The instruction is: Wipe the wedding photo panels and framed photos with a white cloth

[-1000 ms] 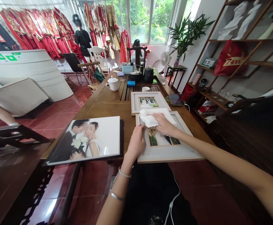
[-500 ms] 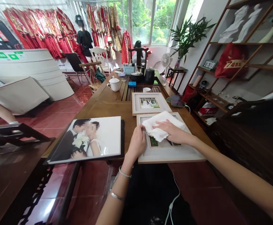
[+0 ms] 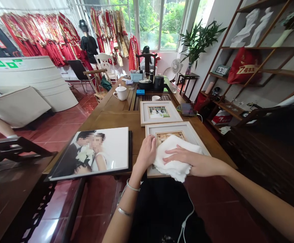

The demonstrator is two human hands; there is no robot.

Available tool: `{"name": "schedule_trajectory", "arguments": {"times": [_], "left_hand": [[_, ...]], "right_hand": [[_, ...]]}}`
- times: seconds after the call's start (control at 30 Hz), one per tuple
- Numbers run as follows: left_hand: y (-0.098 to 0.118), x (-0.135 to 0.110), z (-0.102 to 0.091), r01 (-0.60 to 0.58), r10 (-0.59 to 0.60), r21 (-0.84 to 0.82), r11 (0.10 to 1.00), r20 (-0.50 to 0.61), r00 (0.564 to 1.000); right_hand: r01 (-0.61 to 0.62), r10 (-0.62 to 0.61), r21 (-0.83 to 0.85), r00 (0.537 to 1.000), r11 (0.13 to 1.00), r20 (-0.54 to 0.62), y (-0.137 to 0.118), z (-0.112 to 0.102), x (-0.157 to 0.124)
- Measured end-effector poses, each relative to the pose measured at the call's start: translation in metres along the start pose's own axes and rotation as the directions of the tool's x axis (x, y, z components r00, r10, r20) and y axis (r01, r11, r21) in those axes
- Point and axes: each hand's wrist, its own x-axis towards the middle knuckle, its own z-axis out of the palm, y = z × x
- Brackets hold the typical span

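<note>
A light wooden picture frame (image 3: 187, 130) lies flat at the near edge of the wooden table (image 3: 116, 116). My right hand (image 3: 196, 162) lies flat with spread fingers on a white cloth (image 3: 173, 158), pressing it onto the lower part of the frame's glass. My left hand (image 3: 145, 154) rests on the frame's left edge, fingers curled down against it, steadying it. The cloth hides most of the photo in the frame.
A second, smaller frame (image 3: 159, 112) lies just beyond. A large wedding photo board (image 3: 93, 152) sits to the left. A white teapot (image 3: 121, 91), kettles and a tea tray stand farther back. Shelves line the right wall. A person (image 3: 87, 40) stands by hanging red garments.
My right hand has drawn the cloth from the top of the frame down toward me to its lower part. My left hand has stayed on the frame's left edge.
</note>
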Motion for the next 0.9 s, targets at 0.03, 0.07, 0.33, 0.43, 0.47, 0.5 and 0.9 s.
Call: {"name": "schedule_trajectory", "arguments": {"times": [0.03,0.07,0.33,0.43,0.47,0.5,0.9], "left_hand": [[-0.002,0.000,0.001,-0.008,0.008,-0.001,1.000,-0.002,1.000],[-0.004,-0.001,0.001,-0.019,0.019,0.003,1.000,-0.005,1.000],[-0.011,-0.006,0.005,-0.078,0.079,0.053,0.996,-0.026,0.996],[-0.012,-0.005,0.005,-0.072,0.073,0.040,0.997,-0.017,0.997],[-0.012,-0.005,0.004,-0.071,0.071,0.037,0.997,-0.014,0.997],[-0.012,-0.005,0.004,-0.071,0.071,0.036,0.997,-0.011,0.997],[-0.011,-0.005,0.004,-0.080,0.080,0.052,0.995,-0.003,0.997]], "right_hand": [[0.013,-0.013,0.005,1.000,1.000,0.019,-0.004,-0.003,-0.004],[0.022,-0.022,0.010,0.999,1.000,0.041,-0.007,-0.006,-0.009],[-0.171,0.172,-0.078,0.985,0.982,0.017,-0.010,-0.017,-0.056],[-0.286,0.266,-0.211,0.957,0.935,-0.119,0.011,-0.013,-0.062],[-0.312,0.277,-0.259,0.947,0.914,-0.164,0.021,-0.011,-0.061],[-0.336,0.282,-0.304,0.937,0.891,-0.206,0.031,-0.010,-0.058],[-0.528,0.249,-0.466,0.807,0.710,-0.536,0.106,-0.022,0.011]]}}
